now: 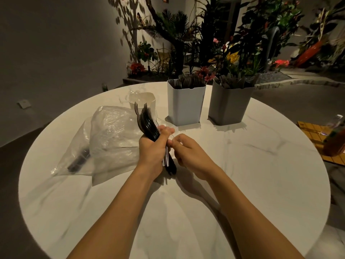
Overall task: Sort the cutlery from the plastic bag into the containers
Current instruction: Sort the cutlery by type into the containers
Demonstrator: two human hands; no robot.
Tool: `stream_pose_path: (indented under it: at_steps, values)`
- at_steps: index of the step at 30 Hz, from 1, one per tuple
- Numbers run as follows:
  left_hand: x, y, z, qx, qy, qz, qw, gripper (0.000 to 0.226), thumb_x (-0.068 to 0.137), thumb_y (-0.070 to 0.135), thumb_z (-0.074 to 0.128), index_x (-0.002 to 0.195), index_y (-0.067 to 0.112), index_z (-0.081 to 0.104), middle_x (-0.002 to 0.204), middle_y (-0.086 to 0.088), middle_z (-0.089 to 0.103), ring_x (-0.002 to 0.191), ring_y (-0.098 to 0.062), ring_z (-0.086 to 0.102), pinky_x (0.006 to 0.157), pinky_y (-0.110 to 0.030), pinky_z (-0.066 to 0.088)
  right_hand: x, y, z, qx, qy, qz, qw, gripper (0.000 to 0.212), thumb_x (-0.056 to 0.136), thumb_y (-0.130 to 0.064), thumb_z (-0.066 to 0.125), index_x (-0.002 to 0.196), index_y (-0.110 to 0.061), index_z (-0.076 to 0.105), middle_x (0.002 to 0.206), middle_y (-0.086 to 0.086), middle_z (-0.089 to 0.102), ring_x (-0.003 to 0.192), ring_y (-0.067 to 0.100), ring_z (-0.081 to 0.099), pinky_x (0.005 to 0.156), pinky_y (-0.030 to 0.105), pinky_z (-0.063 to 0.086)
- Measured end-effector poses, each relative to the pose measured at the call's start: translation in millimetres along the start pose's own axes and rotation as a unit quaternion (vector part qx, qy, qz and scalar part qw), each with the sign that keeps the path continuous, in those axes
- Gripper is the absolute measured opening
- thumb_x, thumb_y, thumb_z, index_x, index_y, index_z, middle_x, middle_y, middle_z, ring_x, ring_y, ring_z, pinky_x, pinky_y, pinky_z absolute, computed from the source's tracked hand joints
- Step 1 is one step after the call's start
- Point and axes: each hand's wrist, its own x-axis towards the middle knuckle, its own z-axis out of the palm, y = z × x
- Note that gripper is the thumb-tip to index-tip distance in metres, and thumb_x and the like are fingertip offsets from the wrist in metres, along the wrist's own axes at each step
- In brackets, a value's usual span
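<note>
Head view, entries taken from the bench centre.

1. We list a round white marble-patterned bench (252, 184), which carries everything below.
2. Left hand (151, 146), just left of centre: clenched round a bundle of black plastic forks (146, 120). The tines fan up towards 12 o'clock and the handles stick out below the fist.
3. Right hand (188, 152), just beside the left: fingers curled, with the fingertips (170, 142) pinching the handles of the bundle of black plastic forks next to the left thumb. We cannot tell how many handles they take.
4. Crumpled clear plastic bag (112, 139), at 9 o'clock, lying flat. We note one dark piece of cutlery (79, 158) inside its near left corner, too blurred to name.
5. Small cream heart-shaped bowl (144, 99), at 11 o'clock, behind the fork tines. Something clear lies in it that we cannot identify.
6. Pale blue-white square plastic container (184, 107), at 12 o'clock, upright and filled with dark cutlery standing on end.
7. Grey square plastic container (228, 107), at 1 o'clock, upright, near the pale one but apart from it, also filled with dark cutlery.
8. Yellow checked mat (311, 135), at 3 o'clock on the bench edge, with an amber bottle (334, 141) standing on it.
9. Green plants and red flowers (214, 53), beyond the bench at 12 o'clock.
</note>
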Motion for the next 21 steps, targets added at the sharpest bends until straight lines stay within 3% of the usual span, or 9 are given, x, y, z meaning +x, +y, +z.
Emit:
stream_pose_path:
  at_steps: [2, 6, 10, 13, 17, 19, 21]
  values:
    - [0, 0, -1, -0.003, -0.001, 0.001, 1.0, 0.02, 0.096, 0.013, 0.07, 0.111, -0.001, 0.069, 0.094, -0.007, 0.079, 0.078, -0.017, 0.075, 0.066, -0.025, 0.058, -2, -1, -1, -0.014, -0.029, -0.005, 0.999, 0.031, 0.106, -0.04, 0.044, 0.108, -0.011, 0.057, 0.083, 0.001, 0.058, 0.067, 0.009, 0.052, 0.059, 0.018, 0.044]
    - [3, 1, -6, 0.022, 0.007, -0.002, 1.0, 0.025, 0.097, 0.018, 0.07, 0.114, 0.0, 0.067, 0.092, -0.005, 0.079, 0.057, -0.008, 0.06, 0.058, -0.024, 0.053, -5, -6, -10, -0.017, -0.096, 0.04, 0.994, 0.023, 0.105, -0.022, 0.044, 0.119, -0.008, 0.056, 0.083, 0.004, 0.055, 0.067, 0.009, 0.049, 0.06, 0.021, 0.043]
    - [6, 1, -9, 0.018, 0.01, -0.015, 1.0, 0.019, 0.098, 0.017, 0.068, 0.109, 0.002, 0.068, 0.092, -0.008, 0.078, 0.06, -0.01, 0.055, 0.06, -0.029, 0.049, -2, -3, -21, -0.073, -0.04, 0.077, 0.993, 0.025, 0.105, -0.013, 0.041, 0.109, -0.002, 0.064, 0.093, 0.013, 0.065, 0.076, 0.018, 0.061, 0.069, 0.026, 0.051]
    - [4, 2, -8, 0.012, -0.005, -0.019, 1.0, 0.01, 0.098, 0.017, 0.068, 0.102, 0.008, 0.067, 0.091, -0.007, 0.077, 0.062, -0.012, 0.055, 0.058, -0.027, 0.048, -1, -5, -22, 0.036, 0.04, 0.068, 0.996, 0.027, 0.109, -0.023, 0.039, 0.106, -0.01, 0.063, 0.094, 0.011, 0.069, 0.081, 0.02, 0.066, 0.065, 0.019, 0.056]
    - [1, 4, -6, -0.003, -0.034, -0.022, 0.999, 0.006, 0.097, 0.015, 0.069, 0.098, 0.01, 0.066, 0.094, -0.008, 0.077, 0.063, -0.014, 0.056, 0.059, -0.027, 0.049, -1, -9, -11, 0.015, 0.113, 0.028, 0.993, 0.031, 0.108, -0.041, 0.035, 0.111, -0.021, 0.058, 0.093, -0.002, 0.061, 0.083, 0.012, 0.058, 0.072, 0.024, 0.05]
    - [1, 4, -5, -0.002, -0.03, -0.021, 0.999, 0.006, 0.096, 0.016, 0.071, 0.097, 0.011, 0.067, 0.093, -0.008, 0.077, 0.066, -0.015, 0.058, 0.061, -0.027, 0.05, -1, -8, -9, 0.04, 0.059, 0.044, 0.996, 0.033, 0.105, -0.05, 0.038, 0.112, -0.023, 0.056, 0.101, -0.006, 0.058, 0.09, 0.013, 0.056, 0.08, 0.029, 0.051]
    - [0, 4, -5, 0.001, -0.015, -0.021, 1.0, 0.006, 0.096, 0.017, 0.072, 0.097, 0.012, 0.069, 0.088, -0.004, 0.077, 0.073, -0.017, 0.066, 0.067, -0.029, 0.055, -5, -10, -9, 0.076, -0.019, 0.063, 0.995, 0.04, 0.099, -0.058, 0.05, 0.109, -0.019, 0.055, 0.099, -0.003, 0.06, 0.086, 0.013, 0.056, 0.073, 0.028, 0.05]
